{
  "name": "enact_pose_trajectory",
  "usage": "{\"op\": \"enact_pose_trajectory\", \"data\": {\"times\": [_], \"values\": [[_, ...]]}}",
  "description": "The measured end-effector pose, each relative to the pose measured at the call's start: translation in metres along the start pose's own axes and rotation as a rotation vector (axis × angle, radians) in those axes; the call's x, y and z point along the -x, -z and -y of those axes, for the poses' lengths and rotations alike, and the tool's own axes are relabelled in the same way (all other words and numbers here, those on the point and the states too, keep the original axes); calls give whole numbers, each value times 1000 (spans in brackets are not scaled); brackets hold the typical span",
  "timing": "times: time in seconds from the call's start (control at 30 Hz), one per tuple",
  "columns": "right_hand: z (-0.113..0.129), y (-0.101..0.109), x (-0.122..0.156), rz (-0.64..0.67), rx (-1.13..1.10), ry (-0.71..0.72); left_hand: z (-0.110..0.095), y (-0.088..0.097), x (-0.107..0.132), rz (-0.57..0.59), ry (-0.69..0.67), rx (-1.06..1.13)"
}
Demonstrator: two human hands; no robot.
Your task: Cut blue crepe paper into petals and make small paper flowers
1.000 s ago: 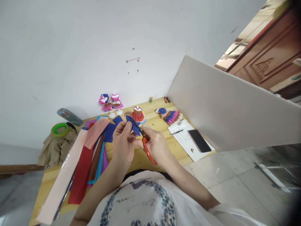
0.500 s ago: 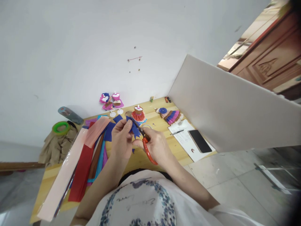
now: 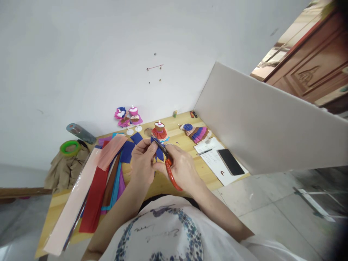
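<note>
My left hand point(image 3: 143, 163) pinches a small piece of dark blue paper point(image 3: 159, 154) with jagged, pointed edges, held above the wooden table point(image 3: 160, 181). My right hand point(image 3: 182, 168) grips red-handled scissors point(image 3: 170, 166); their blades reach up and left across the blue piece. Both hands are close together, just in front of my chest.
Long sheets of pink, red, brown and blue paper point(image 3: 95, 188) lie at the left. Small paper-dress figures point(image 3: 159, 131) stand at the back of the table. A phone point(image 3: 230, 162) lies on a white sheet with a pen at the right. A white board point(image 3: 266, 123) leans at the right.
The blue piece has turned in my left hand and shows less of itself; it now has more cut points. The scissors have shifted slightly along its edge.
</note>
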State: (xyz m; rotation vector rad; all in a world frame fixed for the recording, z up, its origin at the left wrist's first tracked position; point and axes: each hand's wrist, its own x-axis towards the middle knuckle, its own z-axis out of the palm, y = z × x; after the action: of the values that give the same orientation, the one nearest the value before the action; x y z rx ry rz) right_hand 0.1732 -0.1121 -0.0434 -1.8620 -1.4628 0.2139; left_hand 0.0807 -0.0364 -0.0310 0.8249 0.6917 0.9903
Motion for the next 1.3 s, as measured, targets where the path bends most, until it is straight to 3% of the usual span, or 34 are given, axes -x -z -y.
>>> {"op": "enact_pose_trajectory", "data": {"times": [0.4,0.9,1.3], "values": [[-1,3,1,4,-52,6,-3,0,2,14,-60,-48],[-6,6,1,68,-60,11,-8,10,-7,56,-7,-46],[-3,6,1,109,-64,-47,-17,7,-5,39,80,-21]]}}
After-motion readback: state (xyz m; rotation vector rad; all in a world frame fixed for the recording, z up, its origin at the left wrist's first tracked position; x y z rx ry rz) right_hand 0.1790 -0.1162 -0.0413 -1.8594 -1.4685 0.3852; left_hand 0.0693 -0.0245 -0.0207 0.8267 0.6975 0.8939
